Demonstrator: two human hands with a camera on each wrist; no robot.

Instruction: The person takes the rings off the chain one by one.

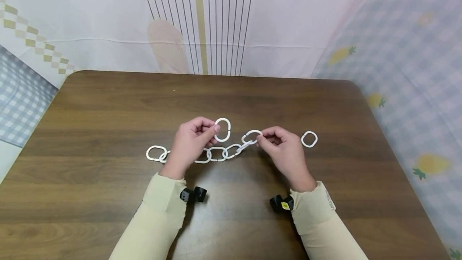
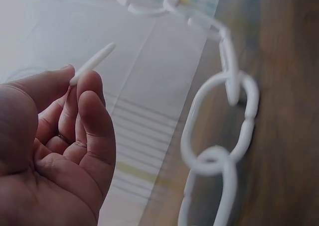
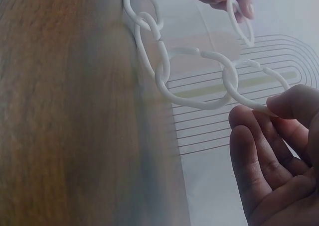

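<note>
My left hand (image 1: 192,141) pinches a single white oval link (image 1: 229,131) between thumb and forefinger, raised above the table; the left wrist view shows this link (image 2: 94,62) edge-on. With thumb and fingertips, my right hand (image 1: 286,151) pinches the end link (image 1: 251,132) of a white plastic chain (image 1: 217,154). That end is lifted, and a small gap shows in the end link (image 3: 244,99) in the right wrist view. From there the chain runs left behind my left hand, which hides part of it, to its other end link (image 1: 156,153). The two held links are apart.
One loose white link (image 1: 309,139) lies on the brown wooden table (image 1: 231,228), right of my right hand. Behind the table hangs a pale patterned cloth (image 1: 288,23), with checked cloth (image 1: 408,103) along the right side. Both wrists carry small black cameras (image 1: 200,194).
</note>
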